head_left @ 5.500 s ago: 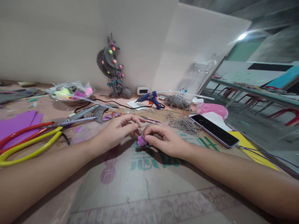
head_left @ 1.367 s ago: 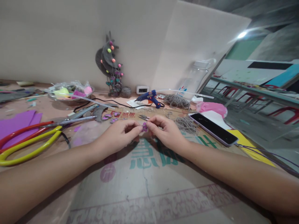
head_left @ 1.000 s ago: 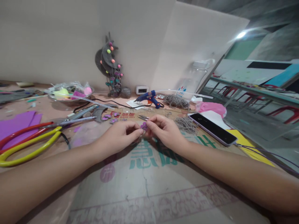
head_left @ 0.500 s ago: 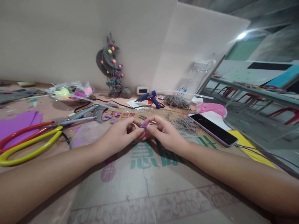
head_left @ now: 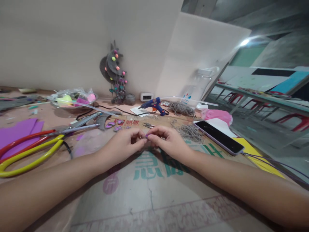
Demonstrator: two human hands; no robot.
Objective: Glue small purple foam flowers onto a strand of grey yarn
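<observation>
My left hand and my right hand meet fingertip to fingertip over a flattened cardboard sheet. Both pinch a small purple foam piece, which is almost hidden between the fingers. Small purple cut-outs lie just beyond my left hand. Small metal snips rest on the cardboard right behind my fingers.
Large scissors with red and yellow handles and purple foam sheets lie at the left. A blue glue gun, grey cord bundles, a phone, a bowl of pompoms and a grey ornament stand behind.
The purple piece was lifted from the cardboard and turned between both hands; now it is nearly covered by the pinching fingertips. The camera has tilted down slightly.
</observation>
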